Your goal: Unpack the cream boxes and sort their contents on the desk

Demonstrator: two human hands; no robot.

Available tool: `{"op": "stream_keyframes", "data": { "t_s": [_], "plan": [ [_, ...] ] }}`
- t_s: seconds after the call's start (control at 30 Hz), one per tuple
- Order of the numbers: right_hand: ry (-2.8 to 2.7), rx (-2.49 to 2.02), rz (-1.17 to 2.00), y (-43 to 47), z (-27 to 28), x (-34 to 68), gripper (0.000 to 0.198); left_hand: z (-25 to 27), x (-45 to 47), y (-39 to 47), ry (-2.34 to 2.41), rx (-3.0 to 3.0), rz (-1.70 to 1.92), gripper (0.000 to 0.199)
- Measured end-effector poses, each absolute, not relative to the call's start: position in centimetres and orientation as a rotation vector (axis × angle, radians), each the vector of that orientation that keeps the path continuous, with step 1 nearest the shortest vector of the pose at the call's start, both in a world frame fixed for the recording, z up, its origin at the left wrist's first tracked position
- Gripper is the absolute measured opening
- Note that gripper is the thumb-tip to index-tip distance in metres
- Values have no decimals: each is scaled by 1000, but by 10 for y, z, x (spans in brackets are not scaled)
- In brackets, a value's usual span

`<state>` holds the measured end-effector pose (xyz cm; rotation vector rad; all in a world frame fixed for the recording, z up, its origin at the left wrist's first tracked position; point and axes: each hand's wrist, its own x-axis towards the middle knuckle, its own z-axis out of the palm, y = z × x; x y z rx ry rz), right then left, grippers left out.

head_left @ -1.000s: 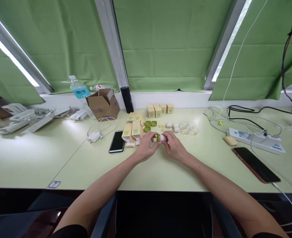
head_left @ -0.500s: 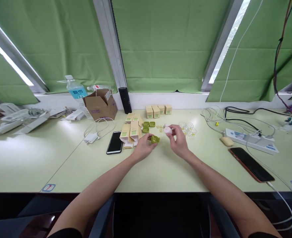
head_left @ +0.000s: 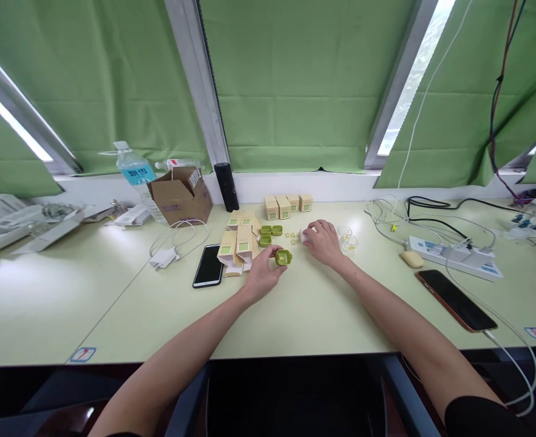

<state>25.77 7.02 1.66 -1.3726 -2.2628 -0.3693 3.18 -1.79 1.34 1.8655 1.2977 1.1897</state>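
My left hand (head_left: 262,271) pinches a small olive-green square cup (head_left: 283,257) by its left side, held above the table with its opening facing me. My right hand (head_left: 323,240) is lowered to the tabletop, palm down, with its fingers closed round a small pale pink-white round piece (head_left: 303,236), mostly hidden by the fingertips. Left of those fingers lie several tiny yellow pieces (head_left: 290,235). Similar green cups (head_left: 265,241) stand beyond my left hand. Clear small round containers (head_left: 350,243) sit just right of my right hand, partly covered by it.
Open cream cartons (head_left: 244,240) lie left of the cups; several closed small boxes (head_left: 284,206) stand behind. A phone (head_left: 208,266), a brown box (head_left: 181,197) and a charger (head_left: 163,258) are on the left. A power strip (head_left: 452,258) and second phone (head_left: 456,300) lie right.
My right hand has moved down and forward to the table with the pinkish round piece. The green cup in my left hand has turned so that its inside shows more.
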Motion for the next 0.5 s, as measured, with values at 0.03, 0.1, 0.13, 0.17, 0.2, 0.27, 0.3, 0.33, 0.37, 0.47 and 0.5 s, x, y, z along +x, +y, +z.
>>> {"op": "stream_keyframes", "data": {
  "t_s": [0.03,0.1,0.13,0.17,0.2,0.27,0.3,0.33,0.37,0.47,0.5],
  "plan": [
    [-2266,-1390,-386,72,16,257,21,13,32,-18,1299,1862,1192,36],
    [-2266,-1426,-395,74,14,255,21,13,31,-17,1302,1856,1196,37],
    [-2267,-1439,-391,74,13,254,22,12,31,-16,1302,1854,1198,37],
    [-2267,-1448,-385,74,11,254,23,12,31,-16,1298,1853,1201,38],
    [-2266,-1452,-376,73,9,253,23,11,31,-16,1292,1854,1206,38],
    [-2261,-1438,-358,72,6,254,25,10,31,-16,1279,1858,1217,38],
    [-2254,-1426,-352,72,5,254,26,10,31,-16,1275,1858,1220,38],
    [-2242,-1411,-347,71,4,255,28,10,32,-16,1274,1857,1222,38],
    [-2224,-1394,-345,70,5,256,30,10,32,-16,1275,1854,1222,38],
    [-2141,-1322,-334,63,12,259,32,9,32,-15,1279,1845,1234,38],
    [-2106,-1289,-319,59,16,259,29,9,32,-15,1277,1847,1240,38]
  ]
}}
